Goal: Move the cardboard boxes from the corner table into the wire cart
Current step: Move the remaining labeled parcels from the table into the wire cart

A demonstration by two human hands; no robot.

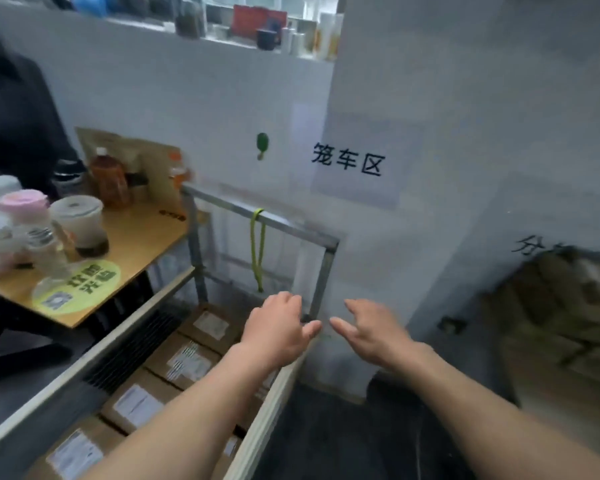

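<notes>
In the wire cart [291, 226] cardboard boxes [187, 358] lie below-left of the hands [278, 327] [371, 330]

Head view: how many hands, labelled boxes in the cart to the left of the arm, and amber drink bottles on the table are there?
Hands: 2 (left hand, right hand)
Labelled cardboard boxes: 4
Amber drink bottles: 2
Total: 8

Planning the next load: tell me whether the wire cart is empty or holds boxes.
Not empty: several labelled cardboard boxes lie in a row inside the wire cart.
</notes>
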